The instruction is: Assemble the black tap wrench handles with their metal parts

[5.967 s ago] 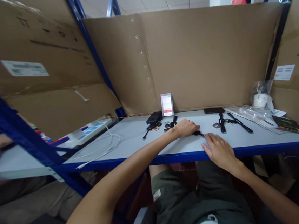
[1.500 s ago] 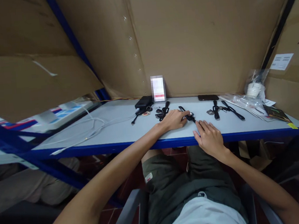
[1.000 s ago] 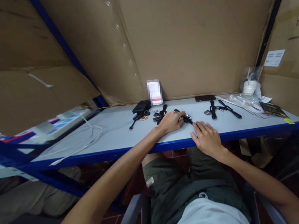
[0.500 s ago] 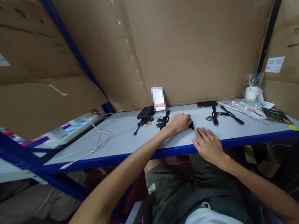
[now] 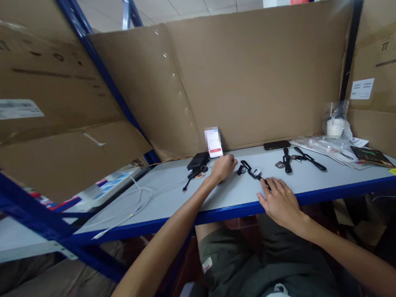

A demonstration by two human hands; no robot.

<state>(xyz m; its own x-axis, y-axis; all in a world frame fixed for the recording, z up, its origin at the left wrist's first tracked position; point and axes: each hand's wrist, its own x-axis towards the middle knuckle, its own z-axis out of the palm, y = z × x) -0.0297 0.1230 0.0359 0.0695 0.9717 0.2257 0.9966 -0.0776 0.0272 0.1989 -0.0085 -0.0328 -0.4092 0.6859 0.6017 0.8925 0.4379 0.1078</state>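
Note:
A black spokeshave (image 5: pixel 252 170) lies slantwise on the grey tabletop, with a pale metal piece at its middle. My right hand (image 5: pixel 280 200) rests at the table's front edge with its fingers on the near handle. My left hand (image 5: pixel 223 168) is left of it with curled fingers; what they hold, if anything, is hidden. Between the hands lies a small black part (image 5: pixel 240 169). Right of my right hand are a second black spokeshave body (image 5: pixel 286 161), a grey metal plate (image 5: pixel 279 164) and another long black handled piece (image 5: pixel 311 159).
A lit phone (image 5: pixel 214 142) leans on the cardboard back wall, beside a black box (image 5: pixel 198 161). White cables (image 5: pixel 143 198) trail at left. A dark phone (image 5: pixel 276 145), plastic bags (image 5: pixel 336 128) and a dark packet (image 5: pixel 373 156) lie right. Cardboard (image 5: pixel 387 116) walls the sides.
My left hand has come off the spokeshave and moved left, over the loose pieces there. The spokeshave now shows, my right hand still on its near end. The view has tilted up.

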